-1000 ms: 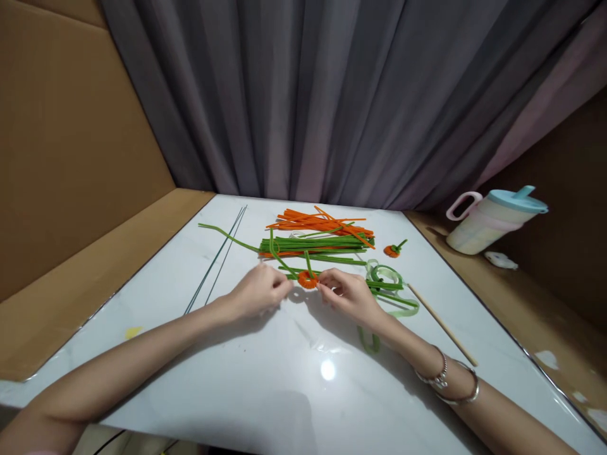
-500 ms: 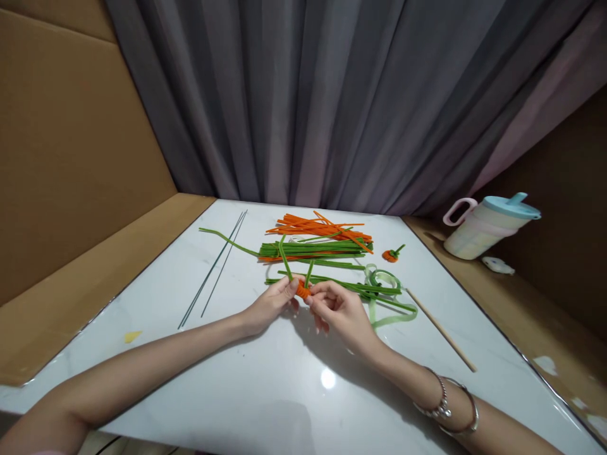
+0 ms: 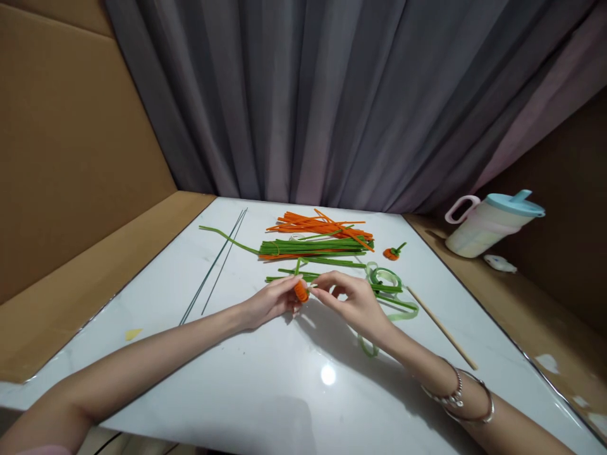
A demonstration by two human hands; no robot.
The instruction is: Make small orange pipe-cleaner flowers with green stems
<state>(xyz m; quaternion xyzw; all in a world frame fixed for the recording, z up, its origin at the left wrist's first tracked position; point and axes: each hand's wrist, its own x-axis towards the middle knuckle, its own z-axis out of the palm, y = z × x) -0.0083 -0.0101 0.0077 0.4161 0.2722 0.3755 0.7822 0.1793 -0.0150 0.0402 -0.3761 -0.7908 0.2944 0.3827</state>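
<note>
A small orange pipe-cleaner coil (image 3: pixel 300 290) with green stems rising from it is pinched between both hands just above the white table (image 3: pixel 265 379). My left hand (image 3: pixel 269 301) grips it from the left. My right hand (image 3: pixel 351 300) holds its right side with thumb and forefinger, the other fingers spread. Just behind lie loose green pipe cleaners (image 3: pixel 313 247) and orange pipe cleaners (image 3: pixel 322 224). A finished small orange piece with a green stem (image 3: pixel 393 252) rests to the right.
Two thin dark wires (image 3: pixel 215 263) lie at the left. A green ribbon roll (image 3: pixel 385 282) and a wooden stick (image 3: pixel 441 327) are at the right. A lidded jug (image 3: pixel 488 224) stands on the brown ledge. Grey curtain behind, cardboard wall to the left.
The orange coil went from lying flat as a ring on the table to being lifted and turned on edge between both hands. The green stems have swung downward.
</note>
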